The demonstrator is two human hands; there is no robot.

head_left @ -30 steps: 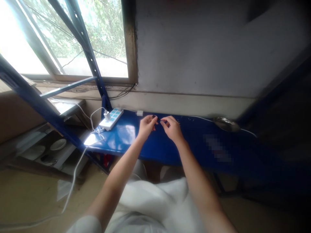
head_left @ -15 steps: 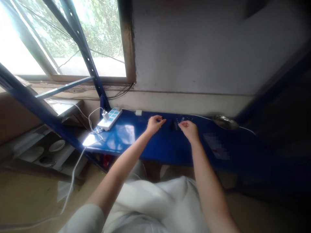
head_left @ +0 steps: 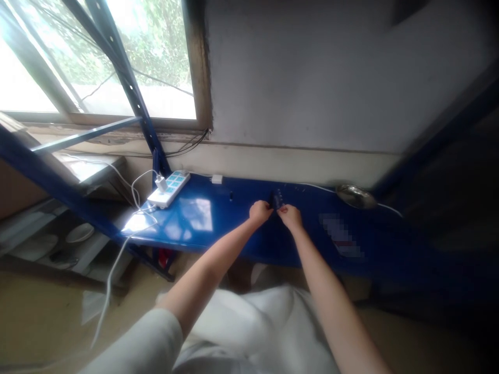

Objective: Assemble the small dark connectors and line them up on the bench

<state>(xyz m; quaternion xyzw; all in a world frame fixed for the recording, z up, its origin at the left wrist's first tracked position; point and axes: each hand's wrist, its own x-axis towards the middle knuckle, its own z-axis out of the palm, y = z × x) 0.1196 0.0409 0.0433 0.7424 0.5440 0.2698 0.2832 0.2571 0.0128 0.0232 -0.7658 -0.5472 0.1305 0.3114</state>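
My left hand (head_left: 260, 212) is closed, its fingertips at the near left side of a small dark, notched piece (head_left: 277, 198) above the blue tabletop. Pinched at that piece's lower end is my right hand (head_left: 290, 215), thumb and finger together. The piece looks partly see-through, with small bumps along its right edge; its kind is too small to tell. Whatever the left fingers grip is hidden behind them. Farther left lies a tiny dark object (head_left: 231, 196), standing apart from both hands.
On the blue table (head_left: 234, 234) a white power strip (head_left: 169, 189) with a plugged-in charger lies left. A white adapter (head_left: 217, 179) sits at the back. To the right are a shiny metal bowl (head_left: 355, 195), a white cable (head_left: 317, 187) and a blurred-out flat item (head_left: 341, 236).
My hands have come closer together and nearer to me, and the right now grips the notched piece. The tiny dark object now shows on the left of the table. The view shifted slightly.
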